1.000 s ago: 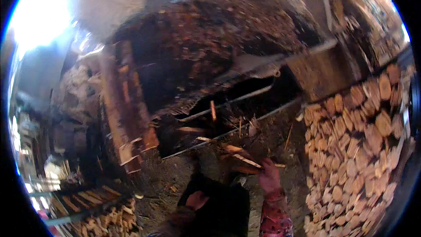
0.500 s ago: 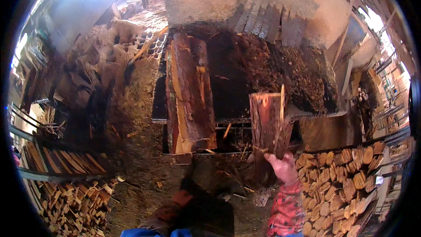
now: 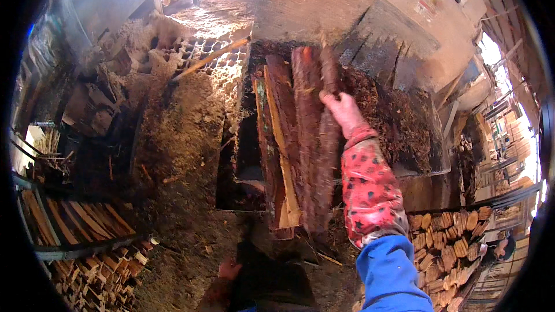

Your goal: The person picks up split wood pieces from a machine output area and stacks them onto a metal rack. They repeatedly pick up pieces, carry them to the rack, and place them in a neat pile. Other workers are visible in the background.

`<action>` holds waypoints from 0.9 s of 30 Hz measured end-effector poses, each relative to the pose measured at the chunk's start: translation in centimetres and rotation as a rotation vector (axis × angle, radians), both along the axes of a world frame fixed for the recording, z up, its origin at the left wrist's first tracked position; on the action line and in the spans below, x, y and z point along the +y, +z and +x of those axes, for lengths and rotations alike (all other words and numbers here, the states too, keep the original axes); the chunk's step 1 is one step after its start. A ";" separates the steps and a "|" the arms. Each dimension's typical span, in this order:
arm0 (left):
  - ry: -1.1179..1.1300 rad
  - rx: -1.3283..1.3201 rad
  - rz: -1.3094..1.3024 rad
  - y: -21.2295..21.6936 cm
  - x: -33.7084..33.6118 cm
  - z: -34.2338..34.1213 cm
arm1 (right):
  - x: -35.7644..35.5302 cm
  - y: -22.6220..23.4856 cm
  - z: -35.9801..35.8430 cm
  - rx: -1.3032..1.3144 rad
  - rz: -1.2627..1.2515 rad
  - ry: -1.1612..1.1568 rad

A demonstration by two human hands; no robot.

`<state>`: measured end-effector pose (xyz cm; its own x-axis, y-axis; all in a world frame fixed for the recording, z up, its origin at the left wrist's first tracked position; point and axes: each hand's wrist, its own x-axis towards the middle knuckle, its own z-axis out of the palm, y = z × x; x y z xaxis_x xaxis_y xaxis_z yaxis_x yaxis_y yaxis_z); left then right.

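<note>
My right hand (image 3: 345,112), at the end of an outstretched arm in a red patterned sleeve, is closed around the edge of a long bark-covered wood slab (image 3: 328,72). Motion blurs that slab a little. It lies along the right side of other bark-covered slabs (image 3: 281,89) on a dark, debris-strewn bench. A strip of pale sawn wood (image 3: 283,156) shows along the left part of this bundle. Low in the view, my left hand (image 3: 229,267) hangs in shadow by my body, away from the wood; its fingers are too dark to make out.
Split firewood is stacked at the lower right (image 3: 448,248) and lower left (image 3: 101,271). A metal rack (image 3: 87,242) holds long strips at the left. Bark scraps (image 3: 399,121) cover the bench's right part. A pale pole (image 3: 214,58) leans beside sawdust at the back left.
My right hand has carried its slab forward and left, from the bench's front right onto the bundle. My left hand stays low. The whole view has shifted.
</note>
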<state>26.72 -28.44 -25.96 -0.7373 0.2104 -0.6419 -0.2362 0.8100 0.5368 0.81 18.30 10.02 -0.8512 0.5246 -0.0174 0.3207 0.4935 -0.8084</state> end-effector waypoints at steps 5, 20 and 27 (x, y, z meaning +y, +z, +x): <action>0.091 -0.130 -0.106 3.8 0.0 -2.1 | 0.2 -8.7 -1.3 -0.359 0.208 0.055; 0.547 -0.550 1.044 22.0 15.2 -17.0 | -2.1 -11.2 1.7 -0.235 0.330 0.053; 0.533 -0.633 1.144 23.8 19.4 -18.1 | -4.1 -11.2 0.9 -0.269 0.353 -0.045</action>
